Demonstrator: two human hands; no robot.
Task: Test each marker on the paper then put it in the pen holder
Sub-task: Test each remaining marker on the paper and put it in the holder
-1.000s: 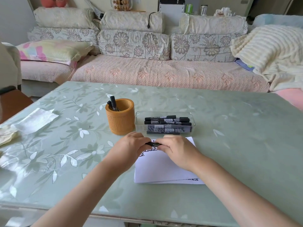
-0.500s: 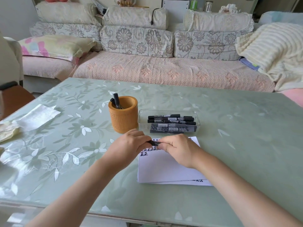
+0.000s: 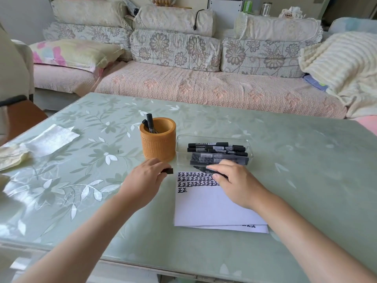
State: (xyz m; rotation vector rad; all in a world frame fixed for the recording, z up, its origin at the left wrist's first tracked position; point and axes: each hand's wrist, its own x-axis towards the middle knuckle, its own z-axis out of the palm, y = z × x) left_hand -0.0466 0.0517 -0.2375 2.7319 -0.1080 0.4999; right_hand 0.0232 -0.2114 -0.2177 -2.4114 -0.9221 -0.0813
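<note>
My left hand [image 3: 148, 178] pinches a black marker cap [image 3: 168, 171] just left of the white paper [image 3: 208, 207]. My right hand [image 3: 234, 180] grips the uncapped black marker [image 3: 201, 169], its tip pointing left over the top edge of the paper, above rows of black written characters [image 3: 195, 180]. An orange pen holder [image 3: 158, 139] with two black markers [image 3: 150, 125] stands behind my left hand. A clear plastic tray [image 3: 250, 149] to its right holds several black markers [image 3: 216, 149].
The green floral table [image 3: 285, 170] carries a clear plastic wrapper [image 3: 51, 138] and a pale cloth [image 3: 11, 156] at the left. A sofa [image 3: 183, 84] with cushions runs behind the table. A brown chair seat [image 3: 22, 117] is at the far left.
My hands, joined on the marker before, have pulled apart. The cap came off in my left hand and the marker stayed in my right. The written characters show now.
</note>
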